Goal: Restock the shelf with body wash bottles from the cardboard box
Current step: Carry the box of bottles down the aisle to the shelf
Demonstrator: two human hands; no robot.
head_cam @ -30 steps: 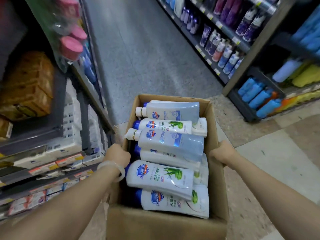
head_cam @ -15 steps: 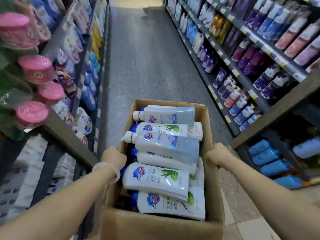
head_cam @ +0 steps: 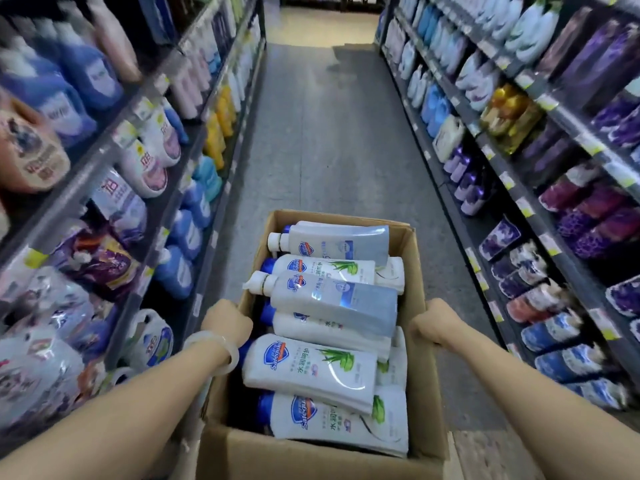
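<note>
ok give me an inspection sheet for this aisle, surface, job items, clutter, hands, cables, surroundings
surface: grey aisle floor, bare along the middle as far as it shows
job's things: open cardboard box carried at waist height; body wash bottles lie on their sides inside, piled in layers, white and blue caps pointing left
clutter: nothing seen on the floor
grippers: left hand grips the box's left wall, a pale bangle on that wrist; right hand grips the right wall
cables: nothing seen
surroundings: left shelves and right shelves full of bottles and refill pouches, blurred
</note>
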